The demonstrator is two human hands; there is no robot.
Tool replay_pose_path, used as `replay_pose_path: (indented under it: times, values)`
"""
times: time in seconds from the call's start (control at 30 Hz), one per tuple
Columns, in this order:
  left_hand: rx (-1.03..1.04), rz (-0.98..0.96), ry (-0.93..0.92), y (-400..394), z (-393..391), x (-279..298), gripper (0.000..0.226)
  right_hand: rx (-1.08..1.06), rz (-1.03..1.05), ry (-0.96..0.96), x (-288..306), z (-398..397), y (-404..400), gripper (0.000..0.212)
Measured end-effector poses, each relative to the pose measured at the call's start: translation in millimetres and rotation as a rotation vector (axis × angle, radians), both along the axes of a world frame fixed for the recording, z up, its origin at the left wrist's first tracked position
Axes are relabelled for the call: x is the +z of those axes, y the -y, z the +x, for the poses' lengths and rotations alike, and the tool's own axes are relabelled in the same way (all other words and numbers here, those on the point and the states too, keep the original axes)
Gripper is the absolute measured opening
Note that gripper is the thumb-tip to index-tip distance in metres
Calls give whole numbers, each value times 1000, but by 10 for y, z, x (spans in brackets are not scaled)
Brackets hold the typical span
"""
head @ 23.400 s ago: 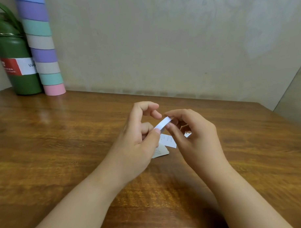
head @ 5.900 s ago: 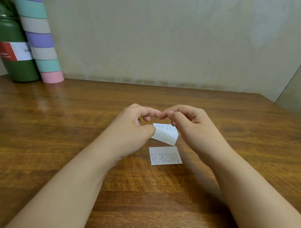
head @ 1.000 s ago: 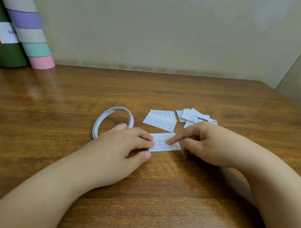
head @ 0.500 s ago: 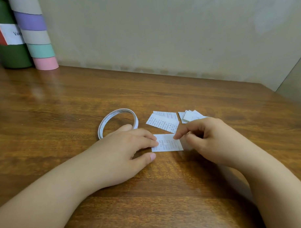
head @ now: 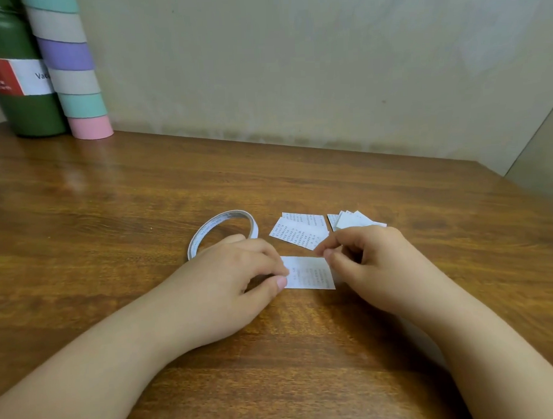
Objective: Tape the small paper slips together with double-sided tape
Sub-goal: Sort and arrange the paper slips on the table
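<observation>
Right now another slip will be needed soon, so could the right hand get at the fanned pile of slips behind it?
Probably yes. The fanned pile of slips lies just beyond the right hand, with nothing standing between them, though that hand's fingers are busy pinching at the near slip.

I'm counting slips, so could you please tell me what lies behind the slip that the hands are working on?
Behind the near slip lie two overlapping printed slips and, to their right, a fanned pile of slips. The right hand covers the pile's near edge, so its count stays uncertain.
</observation>
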State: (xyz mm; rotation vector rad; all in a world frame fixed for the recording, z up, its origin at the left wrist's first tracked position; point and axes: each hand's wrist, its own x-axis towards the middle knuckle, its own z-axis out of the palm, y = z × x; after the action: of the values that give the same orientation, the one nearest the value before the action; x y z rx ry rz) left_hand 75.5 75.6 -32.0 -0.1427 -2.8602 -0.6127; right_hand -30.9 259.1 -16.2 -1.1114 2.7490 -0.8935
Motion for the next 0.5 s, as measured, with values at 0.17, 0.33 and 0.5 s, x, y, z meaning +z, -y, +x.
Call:
replay_pose_path:
  times: [0.17, 0.33, 0.5]
  values:
    - [-14, -6, 22, -7, 2, 0, 28, -85, -13, -67, -38, -64, 2, 17]
    - [-25, 18, -26, -15, 8, 1, 24, -148, 62, -213, -125, -182, 112, 35]
    - [-3, 65, -98, -8, 2, -10, 28, -211, 200, -271, -176, -242, 262, 47]
